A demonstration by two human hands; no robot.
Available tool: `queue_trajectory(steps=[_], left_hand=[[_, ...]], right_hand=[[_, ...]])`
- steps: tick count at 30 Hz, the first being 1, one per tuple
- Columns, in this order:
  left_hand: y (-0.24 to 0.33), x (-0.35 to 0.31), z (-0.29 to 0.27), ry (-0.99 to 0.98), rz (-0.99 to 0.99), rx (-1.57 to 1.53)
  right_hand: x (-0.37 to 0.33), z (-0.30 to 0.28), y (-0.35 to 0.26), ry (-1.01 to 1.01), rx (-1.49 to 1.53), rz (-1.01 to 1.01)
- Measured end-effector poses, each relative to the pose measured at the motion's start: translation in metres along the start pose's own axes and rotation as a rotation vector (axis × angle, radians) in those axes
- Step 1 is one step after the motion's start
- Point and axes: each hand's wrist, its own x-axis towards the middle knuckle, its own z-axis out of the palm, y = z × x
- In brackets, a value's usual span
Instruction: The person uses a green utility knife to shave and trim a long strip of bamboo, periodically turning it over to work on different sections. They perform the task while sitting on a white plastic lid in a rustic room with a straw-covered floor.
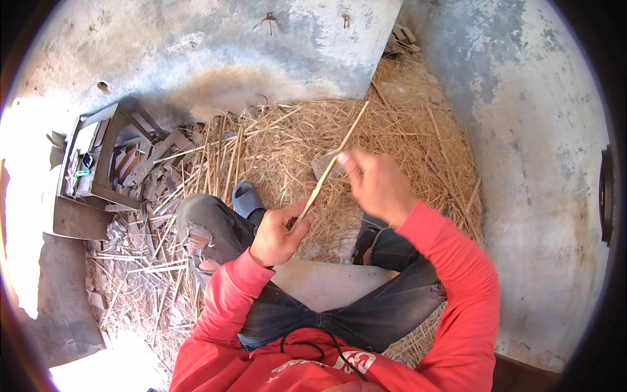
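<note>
A thin, pale, slightly bent stick (320, 187) slants up and away in front of me, above my lap. My left hand (283, 233) is closed round its near end, thumb along the side. Beside the stick's upper half is my right hand (380, 186), fingers curled and thumb tip close against the stick. Slight blur and the turned palm hide what those fingers hold, if anything. The stick's far tip stands out past both hands, over the straw.
Straw and loose stalks (418, 130) cover the ground. At left stands a worn wooden stand (108, 189) with small items on it, beside broken wood pieces (153, 163). Weathered walls (529, 150) rise ahead and right. A grey-blue slipper (246, 199) is on my left foot.
</note>
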Motion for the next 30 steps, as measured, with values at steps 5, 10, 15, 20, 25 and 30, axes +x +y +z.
queue_trajectory(steps=[5,10,15,20,25,30], left_hand=[[0.002,0.001,0.002,-0.01,-0.002,0.025],[0.004,0.005,0.007,-0.013,-0.026,0.001],[-0.008,0.004,0.005,-0.008,-0.027,0.021],[0.005,0.006,0.004,-0.015,-0.071,0.018],[0.0,0.007,0.005,-0.008,-0.061,-0.012],[-0.019,0.007,0.005,-0.023,-0.015,-0.104]], right_hand=[[0.016,-0.025,0.009,0.043,0.022,0.122],[-0.022,0.021,-0.002,0.131,0.048,-0.069],[0.016,-0.013,0.019,0.093,0.089,0.113],[-0.022,0.026,-0.003,-0.032,0.156,0.018],[-0.009,0.008,-0.004,-0.079,0.225,0.047],[-0.008,0.018,0.008,-0.412,0.606,0.086]])
